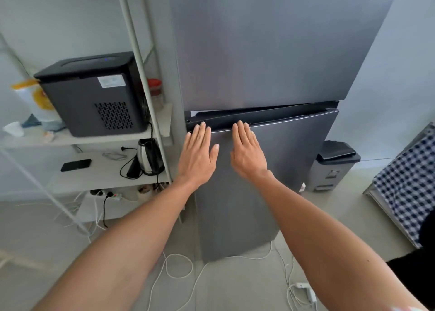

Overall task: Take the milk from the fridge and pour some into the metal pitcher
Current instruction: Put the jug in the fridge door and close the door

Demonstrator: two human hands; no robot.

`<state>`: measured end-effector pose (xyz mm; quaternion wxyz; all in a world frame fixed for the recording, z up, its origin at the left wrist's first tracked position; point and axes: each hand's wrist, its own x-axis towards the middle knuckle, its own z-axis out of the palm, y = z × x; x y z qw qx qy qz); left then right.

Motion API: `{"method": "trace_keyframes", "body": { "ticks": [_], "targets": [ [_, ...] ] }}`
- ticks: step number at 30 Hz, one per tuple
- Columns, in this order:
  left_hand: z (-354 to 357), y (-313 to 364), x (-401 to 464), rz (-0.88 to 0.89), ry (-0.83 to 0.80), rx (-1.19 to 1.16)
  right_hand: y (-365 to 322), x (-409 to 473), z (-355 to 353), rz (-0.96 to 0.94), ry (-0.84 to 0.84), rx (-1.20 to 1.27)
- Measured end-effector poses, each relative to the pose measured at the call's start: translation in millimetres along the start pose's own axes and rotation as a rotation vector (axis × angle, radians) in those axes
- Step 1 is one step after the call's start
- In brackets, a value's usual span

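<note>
A tall grey two-door fridge (270,52) stands straight ahead with both doors closed. My left hand (197,153) and my right hand (248,152) are stretched out flat side by side, fingers extended, fingertips at the top edge of the lower door (294,150), near its left end. Neither hand holds anything. The milk and the metal pitcher are not in view.
A white shelf rack (150,113) stands left of the fridge with a black appliance (94,94), an electric kettle (149,156) and a black phone (75,165). White cables (179,266) trail across the floor. A grey bin (334,167) sits right of the fridge, checked cloth (409,188) further right.
</note>
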<state>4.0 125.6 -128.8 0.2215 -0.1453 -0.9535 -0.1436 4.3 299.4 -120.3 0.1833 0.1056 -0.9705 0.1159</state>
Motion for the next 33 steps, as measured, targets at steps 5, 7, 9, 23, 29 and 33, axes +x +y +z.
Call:
{"method": "trace_keyframes", "body": {
  "ticks": [5,7,9,23,29,33],
  "targets": [
    [0,2,11,-0.063,-0.097,0.069,6,11,0,-0.026,-0.070,-0.074],
    [-2,0,17,-0.079,-0.130,0.079,6,17,-1,-0.025,-0.090,-0.082],
    [-4,0,24,-0.102,-0.160,0.068,5,23,-2,-0.020,-0.114,-0.084],
    [-3,-14,53,-0.103,-0.241,0.036,2,45,2,0.013,-0.164,-0.057],
    [0,-16,53,-0.091,-0.232,0.024,2,45,0,0.009,-0.162,-0.009],
    [-4,-16,46,-0.077,-0.152,-0.087,-2,36,-16,0.072,-0.014,0.244]
  ]
}}
